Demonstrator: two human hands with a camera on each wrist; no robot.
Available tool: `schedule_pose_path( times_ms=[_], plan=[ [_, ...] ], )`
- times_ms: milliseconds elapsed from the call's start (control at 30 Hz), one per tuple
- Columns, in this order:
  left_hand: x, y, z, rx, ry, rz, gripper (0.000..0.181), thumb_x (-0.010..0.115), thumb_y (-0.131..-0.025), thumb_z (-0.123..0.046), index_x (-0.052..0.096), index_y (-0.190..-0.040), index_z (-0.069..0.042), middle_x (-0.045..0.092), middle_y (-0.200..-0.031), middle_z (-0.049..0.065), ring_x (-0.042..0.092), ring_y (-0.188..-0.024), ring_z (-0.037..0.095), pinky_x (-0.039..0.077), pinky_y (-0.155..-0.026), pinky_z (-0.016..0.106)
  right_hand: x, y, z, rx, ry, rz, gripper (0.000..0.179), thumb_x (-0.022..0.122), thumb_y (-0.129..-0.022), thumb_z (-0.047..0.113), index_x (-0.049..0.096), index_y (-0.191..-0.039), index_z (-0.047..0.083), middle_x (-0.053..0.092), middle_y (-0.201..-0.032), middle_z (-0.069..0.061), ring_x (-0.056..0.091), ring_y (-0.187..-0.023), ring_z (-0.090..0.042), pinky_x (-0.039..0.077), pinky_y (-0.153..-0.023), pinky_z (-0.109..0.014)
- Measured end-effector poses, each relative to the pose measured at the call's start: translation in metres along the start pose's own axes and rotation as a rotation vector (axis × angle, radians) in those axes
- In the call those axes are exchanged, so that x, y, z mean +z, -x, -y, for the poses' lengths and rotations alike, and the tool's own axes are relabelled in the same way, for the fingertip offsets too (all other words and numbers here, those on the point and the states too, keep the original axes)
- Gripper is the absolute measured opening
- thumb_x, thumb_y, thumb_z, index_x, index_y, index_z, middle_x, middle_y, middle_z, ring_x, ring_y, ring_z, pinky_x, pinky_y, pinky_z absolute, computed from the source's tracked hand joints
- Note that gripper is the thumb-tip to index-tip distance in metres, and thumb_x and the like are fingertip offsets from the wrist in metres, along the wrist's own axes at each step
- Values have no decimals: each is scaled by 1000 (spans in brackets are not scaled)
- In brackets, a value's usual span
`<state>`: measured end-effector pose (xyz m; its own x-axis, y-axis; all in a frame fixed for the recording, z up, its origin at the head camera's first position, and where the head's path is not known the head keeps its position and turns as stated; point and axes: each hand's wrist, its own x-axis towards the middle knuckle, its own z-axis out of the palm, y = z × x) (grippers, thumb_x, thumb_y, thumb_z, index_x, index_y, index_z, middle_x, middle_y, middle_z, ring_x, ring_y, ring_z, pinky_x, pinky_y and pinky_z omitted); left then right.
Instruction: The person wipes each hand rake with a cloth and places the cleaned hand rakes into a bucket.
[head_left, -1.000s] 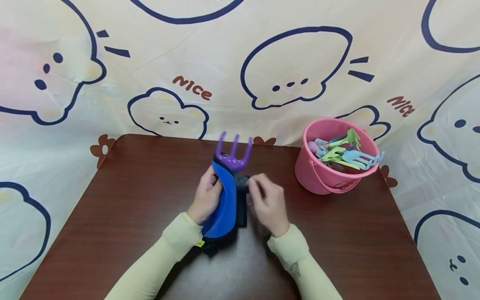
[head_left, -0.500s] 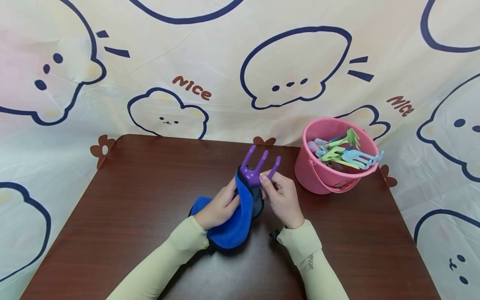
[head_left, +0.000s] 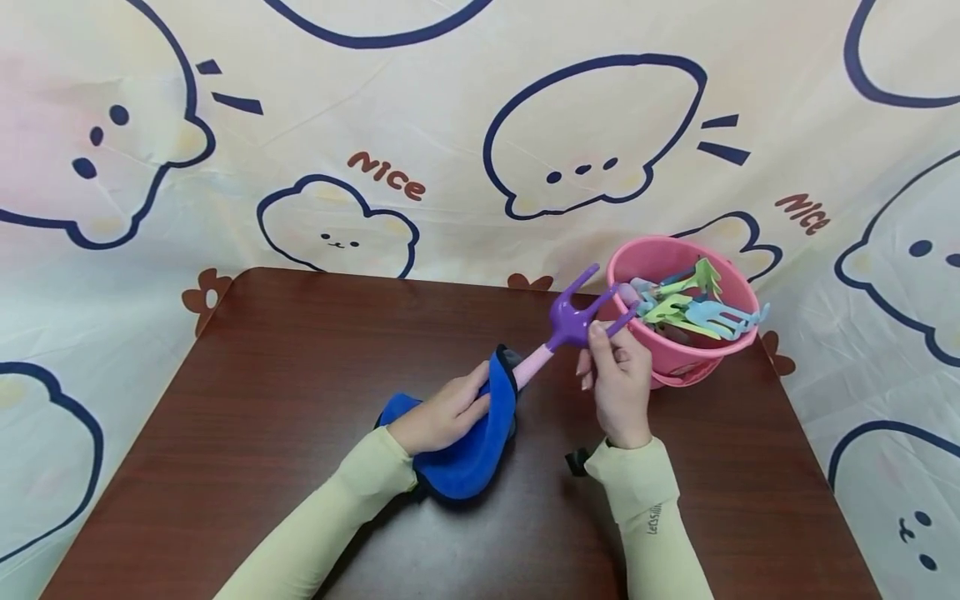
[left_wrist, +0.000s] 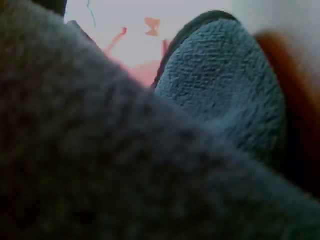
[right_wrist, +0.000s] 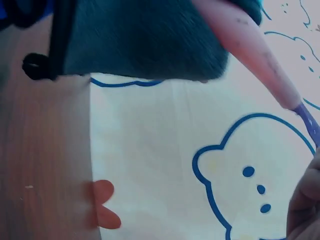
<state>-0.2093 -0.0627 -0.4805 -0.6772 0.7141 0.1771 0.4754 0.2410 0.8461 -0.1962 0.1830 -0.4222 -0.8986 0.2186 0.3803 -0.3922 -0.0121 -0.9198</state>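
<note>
A toy hand rake (head_left: 570,323) has a purple three-pronged head and a pink handle, which also shows in the right wrist view. My right hand (head_left: 624,379) pinches one of its prongs, just in front of the bucket. Around the handle's lower end lies a blue cloth piece (head_left: 465,471) with black edging, gripped by my left hand (head_left: 446,414). Its fleecy grey inner side (right_wrist: 145,40) hangs beside the handle in the right wrist view. That grey fabric fills most of the left wrist view. The handle's end is hidden inside the cloth.
A pink bucket (head_left: 693,362) stands at the back right of the brown table (head_left: 300,358), holding several green, blue and pink toy tools (head_left: 716,317). A patterned curtain (head_left: 450,108) hangs behind the table and along its sides.
The rake has slid out of the cloth toward the upper right, baring its pink handle. My right hand went from the cloth's edge to a prong and moved right; cloth and left hand shifted right earlier.
</note>
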Motion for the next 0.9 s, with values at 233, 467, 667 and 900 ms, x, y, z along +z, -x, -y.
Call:
schedule_pose_path(
  times_ms=[233, 467, 667, 900],
  plan=[
    [-14, -3, 12, -15, 2, -121, 5, 48, -110, -14, 48, -112, -9, 49, -86, 2, 55, -83, 16, 47, -72, 28, -44, -16, 19, -36, -337, -380, 28, 63, -104, 21, 65, -100, -6, 69, -67, -14, 65, -48, -18, 55, -49, -25],
    [-32, 0, 25, -101, 107, -311, 11, 46, -111, -16, 46, -119, -9, 52, -101, 9, 55, -98, 25, 46, -86, 38, -72, -26, 30, 77, -607, -477, 43, 58, -106, 18, 51, -141, -5, 73, -111, -30, 78, -93, -33, 60, -86, -37],
    [-41, 1, 32, -174, 144, -354, 12, 46, -111, -18, 44, -116, -7, 48, -98, 11, 52, -98, 27, 44, -86, 39, -72, -29, 27, 191, -695, -435, 53, 51, -108, 19, 34, -157, 11, 56, -147, -26, 56, -134, -37, 53, -100, -36],
    [-43, 2, 40, -234, 155, -373, 17, 47, -111, -21, 45, -123, -9, 56, -112, 11, 54, -110, 28, 45, -96, 45, -80, -25, 26, 302, -496, -219, 62, 54, -108, 21, 26, -160, 2, 61, -144, -19, 74, -108, -30, 56, -90, -36]
  ],
)
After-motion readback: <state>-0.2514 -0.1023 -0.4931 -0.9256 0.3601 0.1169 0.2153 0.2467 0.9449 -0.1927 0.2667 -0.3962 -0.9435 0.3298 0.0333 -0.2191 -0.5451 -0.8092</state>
